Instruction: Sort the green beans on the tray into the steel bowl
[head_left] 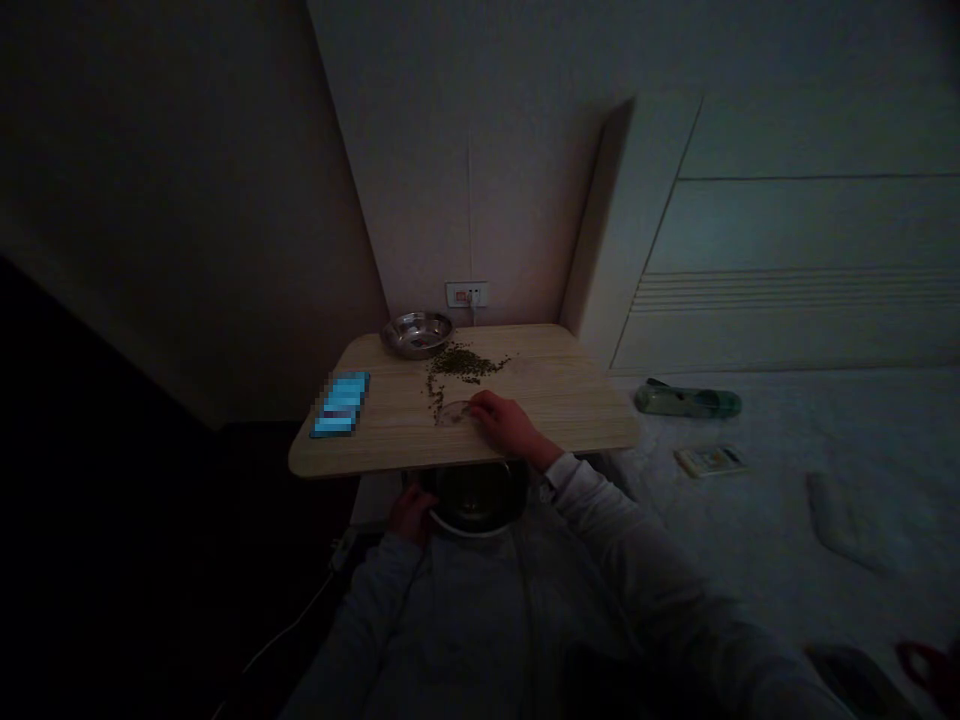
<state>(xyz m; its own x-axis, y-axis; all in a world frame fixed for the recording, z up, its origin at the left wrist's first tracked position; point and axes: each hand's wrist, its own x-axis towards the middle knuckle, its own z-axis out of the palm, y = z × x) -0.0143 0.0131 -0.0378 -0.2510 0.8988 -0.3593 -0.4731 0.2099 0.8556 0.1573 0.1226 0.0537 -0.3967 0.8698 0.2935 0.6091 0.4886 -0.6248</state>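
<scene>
My right hand [504, 420] rests on the small wooden table [570, 400], fingers curled over a small clear piece [453, 412] beside a trail of small green beans [459, 364]. My left hand [411, 514] grips the rim of a dark metal bowl [474, 502] held just below the table's near edge. A second steel bowl [417, 333] stands at the table's far side, behind the bean pile. The room is dim.
A lit phone [342, 403] lies on the table's left part. A wall socket [466, 294] sits behind the table. On the bed at the right lie a bottle [687, 401] and a small flat pack [709, 460]. A white cable [292, 625] runs along the floor.
</scene>
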